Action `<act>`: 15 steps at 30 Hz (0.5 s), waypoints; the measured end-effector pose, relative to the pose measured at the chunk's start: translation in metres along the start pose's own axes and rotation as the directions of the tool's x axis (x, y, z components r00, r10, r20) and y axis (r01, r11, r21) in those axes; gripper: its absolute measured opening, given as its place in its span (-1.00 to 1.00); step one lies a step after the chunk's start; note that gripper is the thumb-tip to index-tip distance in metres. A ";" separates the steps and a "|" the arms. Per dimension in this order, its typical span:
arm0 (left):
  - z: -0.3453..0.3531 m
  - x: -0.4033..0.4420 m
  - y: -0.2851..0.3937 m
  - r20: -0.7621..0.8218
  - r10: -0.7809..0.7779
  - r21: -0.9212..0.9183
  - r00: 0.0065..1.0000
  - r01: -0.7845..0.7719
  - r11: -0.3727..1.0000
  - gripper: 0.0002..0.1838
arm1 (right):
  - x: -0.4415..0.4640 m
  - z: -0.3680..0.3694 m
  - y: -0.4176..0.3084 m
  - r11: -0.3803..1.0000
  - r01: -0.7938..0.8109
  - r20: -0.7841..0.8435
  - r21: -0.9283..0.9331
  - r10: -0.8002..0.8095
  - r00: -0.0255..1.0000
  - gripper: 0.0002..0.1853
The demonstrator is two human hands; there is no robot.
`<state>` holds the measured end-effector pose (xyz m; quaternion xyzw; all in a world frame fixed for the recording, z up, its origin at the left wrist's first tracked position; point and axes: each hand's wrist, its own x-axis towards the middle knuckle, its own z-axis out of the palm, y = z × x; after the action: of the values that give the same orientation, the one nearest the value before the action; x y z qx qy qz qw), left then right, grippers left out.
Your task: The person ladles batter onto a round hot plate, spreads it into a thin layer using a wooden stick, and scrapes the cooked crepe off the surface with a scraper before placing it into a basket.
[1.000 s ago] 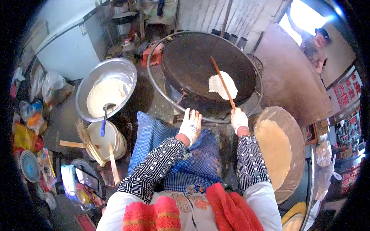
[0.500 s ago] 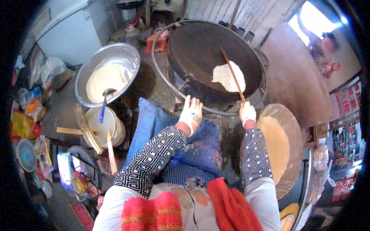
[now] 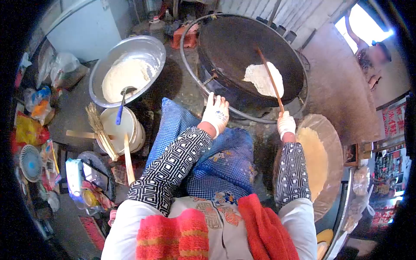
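Observation:
My right hand (image 3: 286,124), in a white glove, is closed around the near end of a long wooden stick (image 3: 274,89). The stick reaches over a large round dark griddle (image 3: 229,47) and lies across a pale, thin flatbread (image 3: 257,78) near the griddle's right side. Gloved too, my left hand (image 3: 216,115) holds nothing. Its fingers are stretched out near the metal ring (image 3: 193,73) around the griddle; whether they touch it I cannot tell. Below my right hand, beside the sleeve, a round tray (image 3: 331,147) carries yellowish flat sheets (image 3: 314,160).
At left stands a metal basin (image 3: 93,80) of pale batter (image 3: 123,82) with a blue-handled ladle (image 3: 120,112). A white bucket (image 3: 138,136) below it has a straw brush (image 3: 99,125) and wooden sticks across it. Another person (image 3: 368,58) is at far right.
My view has shifted a little, so the scene sits further right and higher. The stick still lies across the flatbread. At far right, the other person's lower hand has moved down.

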<state>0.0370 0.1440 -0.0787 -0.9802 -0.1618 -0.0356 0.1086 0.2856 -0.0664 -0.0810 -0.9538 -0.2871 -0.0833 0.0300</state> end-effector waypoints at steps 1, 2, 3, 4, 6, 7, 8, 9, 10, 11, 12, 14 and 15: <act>0.004 0.001 -0.001 -0.011 -0.010 -0.022 1.000 0.010 1.000 -0.50 | 0.007 0.006 0.007 1.000 -0.019 -0.020 0.007 0.019 1.000 -0.70; 0.004 0.000 -0.003 0.005 -0.011 -0.035 1.000 0.011 0.999 -0.50 | 0.010 0.002 0.003 0.999 -0.037 -0.040 0.017 0.037 0.999 -0.70; 0.004 0.000 -0.005 0.020 -0.011 -0.043 1.000 0.011 0.999 -0.50 | 0.011 -0.001 -0.002 0.999 -0.014 -0.056 0.030 0.016 0.998 -0.69; 0.003 0.003 -0.009 0.029 -0.012 -0.049 1.000 0.013 0.999 -0.50 | 0.010 -0.003 -0.008 0.998 0.030 -0.036 0.062 -0.028 0.999 -0.69; 0.006 0.005 -0.014 -0.020 -0.030 -0.054 0.999 0.029 0.998 -0.51 | -0.016 -0.027 -0.029 0.985 0.123 0.016 0.118 -0.125 0.992 -0.68; 0.005 0.005 -0.018 -0.035 -0.042 -0.051 0.999 0.040 0.998 -0.52 | -0.020 -0.005 -0.023 0.978 0.207 0.017 0.016 -0.207 0.978 -0.70; 0.005 0.002 -0.018 -0.041 -0.046 -0.052 0.998 0.044 0.998 -0.52 | -0.020 0.006 -0.017 0.989 0.145 0.005 0.024 -0.145 0.989 -0.74; 0.001 0.000 -0.021 -0.079 -0.061 -0.045 0.995 0.057 0.997 -0.53 | -0.014 0.008 -0.001 0.994 0.083 -0.013 0.068 -0.082 0.997 -0.74; -0.004 0.003 -0.023 0.034 -0.068 -0.072 0.997 0.070 0.995 -0.51 | -0.006 0.014 0.008 0.997 0.045 -0.026 0.062 -0.043 0.999 -0.73; 0.000 0.003 -0.025 0.029 -0.075 -0.083 0.997 0.077 0.994 -0.51 | -0.002 0.005 0.006 0.998 0.007 -0.040 0.058 -0.004 0.999 -0.72; 0.000 0.002 -0.027 0.022 -0.081 -0.091 0.996 0.083 0.992 -0.51 | 0.001 -0.004 0.004 0.998 -0.032 -0.053 0.055 0.035 0.998 -0.71; -0.003 0.006 -0.032 0.067 -0.089 -0.083 0.994 0.094 0.992 -0.51 | 0.003 -0.011 -0.004 0.999 0.008 -0.015 0.033 -0.007 1.000 -0.72; -0.003 0.006 -0.034 0.074 -0.097 -0.081 0.993 0.103 0.991 -0.51 | 0.004 -0.008 -0.004 1.000 0.013 0.021 0.018 -0.014 1.000 -0.71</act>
<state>0.0319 0.1764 -0.0680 -0.9752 -0.2126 -0.0137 0.0592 0.2855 -0.0618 -0.0723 -0.9523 -0.2946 -0.0710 0.0350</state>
